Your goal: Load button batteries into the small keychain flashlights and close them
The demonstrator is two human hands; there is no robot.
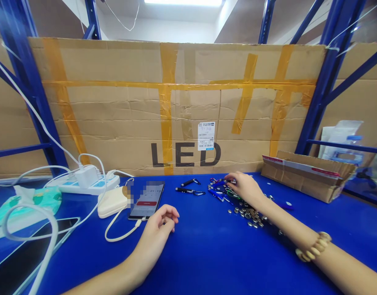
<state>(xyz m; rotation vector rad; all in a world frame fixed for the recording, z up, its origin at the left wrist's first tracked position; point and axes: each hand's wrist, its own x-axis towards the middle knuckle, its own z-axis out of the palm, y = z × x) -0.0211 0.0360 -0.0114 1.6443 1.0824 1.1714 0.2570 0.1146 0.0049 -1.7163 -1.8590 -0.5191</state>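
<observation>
My right grip (244, 189) pinches a carabiner keychain (229, 180) from the keychain heap (218, 192) kept within reach; my left grip (160, 223) rests loosely curled and empty on the counter (206, 262).

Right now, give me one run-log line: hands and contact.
left hand: resting on blue bench, beside phone | right hand: touching carabiner keychains | nearby: small metal discs
</observation>
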